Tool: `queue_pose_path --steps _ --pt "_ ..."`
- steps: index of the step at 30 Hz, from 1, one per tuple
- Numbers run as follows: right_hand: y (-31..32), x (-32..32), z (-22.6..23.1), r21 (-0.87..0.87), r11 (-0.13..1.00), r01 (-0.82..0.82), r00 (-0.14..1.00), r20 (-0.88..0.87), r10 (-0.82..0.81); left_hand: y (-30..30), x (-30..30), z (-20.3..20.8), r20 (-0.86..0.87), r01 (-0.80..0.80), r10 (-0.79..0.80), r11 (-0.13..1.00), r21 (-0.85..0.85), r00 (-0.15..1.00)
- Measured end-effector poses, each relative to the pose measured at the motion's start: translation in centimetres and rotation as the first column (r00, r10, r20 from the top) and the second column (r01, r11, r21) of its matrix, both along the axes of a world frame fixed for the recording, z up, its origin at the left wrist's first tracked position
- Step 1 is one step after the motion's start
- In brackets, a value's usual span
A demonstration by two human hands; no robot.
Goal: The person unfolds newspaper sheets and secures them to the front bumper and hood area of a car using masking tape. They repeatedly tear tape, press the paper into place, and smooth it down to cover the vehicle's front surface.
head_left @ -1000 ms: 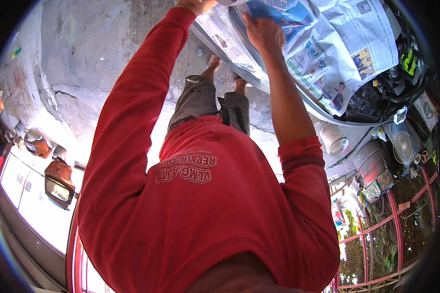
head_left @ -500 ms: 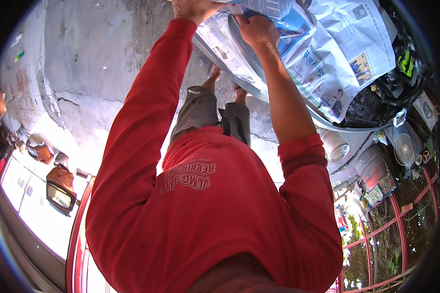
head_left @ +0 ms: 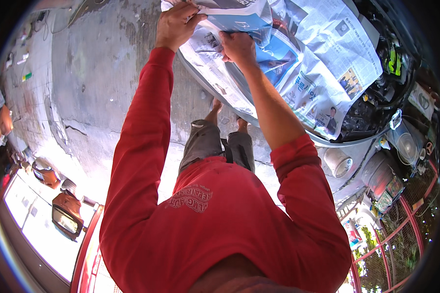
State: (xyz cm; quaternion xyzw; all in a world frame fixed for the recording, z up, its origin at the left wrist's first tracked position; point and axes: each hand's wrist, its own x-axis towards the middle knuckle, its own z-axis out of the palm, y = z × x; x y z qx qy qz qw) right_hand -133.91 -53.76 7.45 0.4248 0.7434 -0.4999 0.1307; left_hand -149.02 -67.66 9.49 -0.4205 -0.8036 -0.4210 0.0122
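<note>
Sheets of newspaper [head_left: 322, 63] cover the front of a car, over its edge and part of the engine bay [head_left: 364, 115]. At the far end of the car's curved edge, my left hand [head_left: 177, 27] pinches the border of a newspaper sheet between thumb and fingers. My right hand [head_left: 238, 49] is closer to me and to the right, its fingers curled round the fold of a blue-printed newspaper page [head_left: 234, 22]. Its fingertips are partly hidden. Black engine parts show past the paper on the right.
Cracked concrete floor [head_left: 117, 63] lies left of the car. Below the car's edge stands a whitish bucket [head_left: 337, 163], with a clear-lidded container [head_left: 406, 145] farther right. A red mesh fence [head_left: 396, 229] rises at lower right. A brown vehicle mirror [head_left: 66, 217] is at lower left.
The view has shifted, bringing my left hand fully into the picture. Both hands now appear farther left and lower, and the blue-printed page is lifted more between them.
</note>
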Motion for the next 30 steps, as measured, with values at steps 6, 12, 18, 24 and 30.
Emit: queue_pose_path --steps 6,12,18,24,30 --pt "-0.9 -1.2 -0.9 0.236 0.97 -0.06 0.995 0.089 0.04 2.1 -2.3 -1.1 -0.545 -0.1 -0.037 0.97 -0.22 0.838" --pt "-2.3 -0.8 -1.8 0.32 0.94 -0.122 0.989 0.115 0.089 2.4 -3.6 -2.6 -0.621 -0.259 -0.129 0.829 -0.495 0.773" --pt "-6.0 12.2 -1.6 0.622 0.783 0.026 0.862 -0.411 0.297 0.7 -6.1 -1.8 -0.133 -0.048 -0.01 0.902 -0.429 0.991" --pt "-4.9 29.3 -1.6 0.704 0.691 -0.161 0.939 -0.106 0.327 -6.6 2.1 1.0 -0.041 -0.082 0.074 0.966 -0.243 0.996" --pt "1.0 41.4 -0.4 0.699 0.698 -0.157 0.986 0.148 0.074 -5.2 21.4 2.9 0.287 0.45 -0.388 0.871 -0.198 0.876"
